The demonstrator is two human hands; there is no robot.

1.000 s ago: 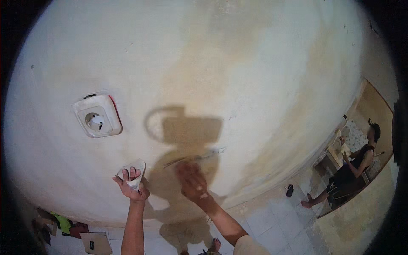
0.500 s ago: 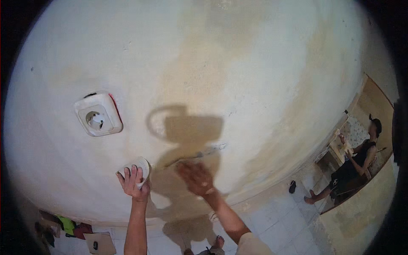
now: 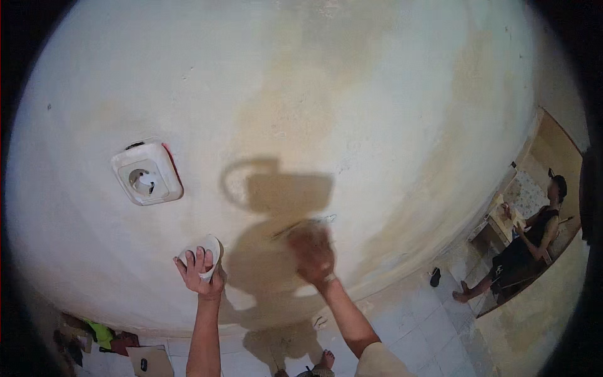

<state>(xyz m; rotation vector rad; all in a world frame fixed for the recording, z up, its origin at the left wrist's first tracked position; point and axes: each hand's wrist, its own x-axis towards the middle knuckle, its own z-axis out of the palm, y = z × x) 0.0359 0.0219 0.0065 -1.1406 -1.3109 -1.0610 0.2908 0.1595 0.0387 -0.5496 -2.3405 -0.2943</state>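
My left hand (image 3: 202,276) grips a pale, curved piece (image 3: 212,252) low on the wall, fingers bent over it; its exact kind does not show. To the right, my right hand (image 3: 312,252) is against the plastered wall (image 3: 402,125), just below a thin dark crack (image 3: 308,224). Motion smears its fingers, and anything under the palm is hidden. Yellowish patches mark the pale wall. Up and left of my left hand sits a white wall socket (image 3: 148,173), slightly tilted, with a dark gap above it and red along its right side.
At the right, a person (image 3: 534,235) in dark clothes sits in an opening, with a dark shoe-like item (image 3: 435,277) nearby. Bottom left, a flat beige board (image 3: 151,363) bears a small black object, beside green cloth (image 3: 100,334) and red cloth (image 3: 124,342). White floor tiles (image 3: 408,333) lie below.
My right hand has slid to the right along the wall below the crack. My left hand keeps its hold on the pale piece. The view has shifted slightly.
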